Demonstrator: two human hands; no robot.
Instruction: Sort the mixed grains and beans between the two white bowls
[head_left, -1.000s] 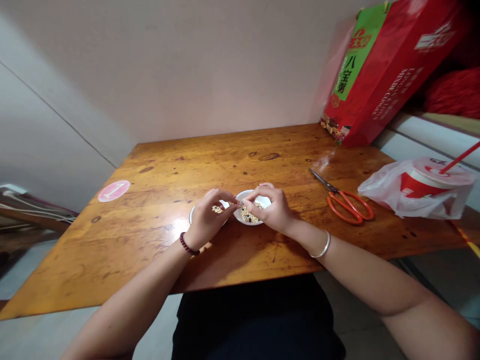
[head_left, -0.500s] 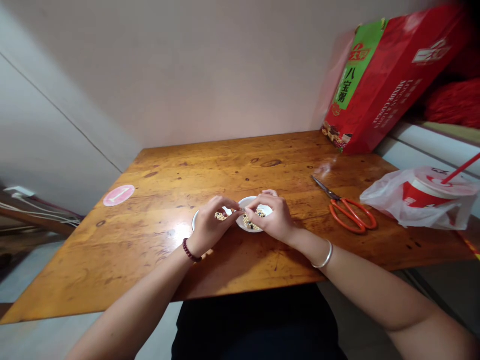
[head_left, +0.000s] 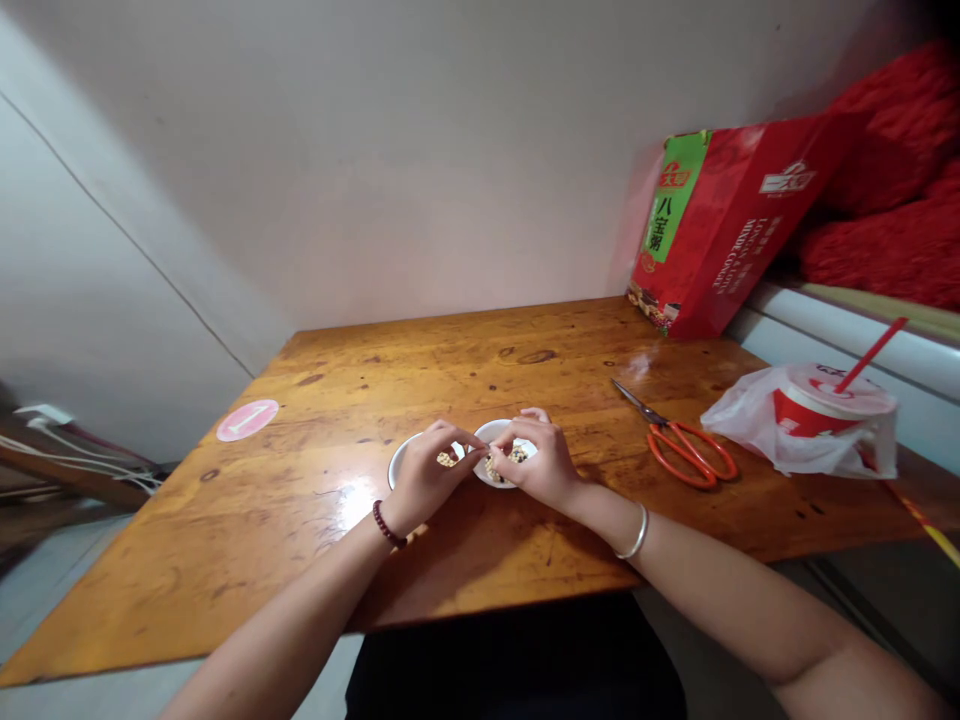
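Note:
Two small white bowls stand side by side on the wooden table. My left hand (head_left: 429,474) is over the left bowl (head_left: 395,467), thumb and forefinger pinched together. My right hand (head_left: 541,462) reaches over the right bowl (head_left: 487,432), also in a pinch. The fingertips of both hands meet near the right bowl's left rim. Whatever they pinch is too small to make out. Pale and dark beads or beans (head_left: 517,456) lie in the right bowl. Pale ones (head_left: 448,458) show in the left bowl, partly hidden by my left hand.
Orange-handled scissors (head_left: 686,455) lie on the table (head_left: 420,370) to the right. Beyond them is a lidded red-and-white cup (head_left: 814,405) with a straw, in a plastic bag. A red box (head_left: 720,230) stands at the back right. A pink round sticker (head_left: 247,420) is on the left.
The camera view has tilted up, so the table and objects sit lower in the picture. Both hands stay pinched together over the bowls, with only slight finger movement.

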